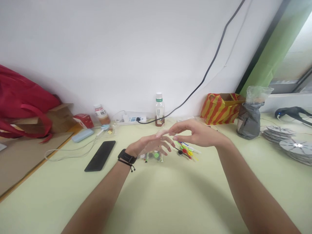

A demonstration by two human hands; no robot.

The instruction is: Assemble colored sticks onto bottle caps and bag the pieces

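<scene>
"Coloured pointers [184, 151] are what we have before us: red, yellow, black, green and white, slim like clock hands. Where are they lying?"

"In a loose heap on the pale green table [161, 198], just right of a clear packet [156, 156] with small green and dark pieces showing through it. Our right hand [196, 133] hangs over the heap, and our left hand [147, 144] is over the packet."

"Are we gripping anything?"

"We can't be sure. Our left fingers are spread and slightly bent; our right thumb and fingers arch towards them, and the two hands meet or nearly meet at the fingertips. Something filmy seems to be there, but the blur hides whether we are pinching it."

"Then how far along are we?"

"Partway, we would judge. Some pointers are out in the open, while other pieces appear to be in the packet. We can't count either lot."

"And those stacked discs [298, 149]?"

"They stand at the far right, well apart from both our hands. The black phone [99, 156] lies off to our left, untouched too. So sorting out the packet and the heap looks unfinished; how much remains, we cannot tell."
</scene>
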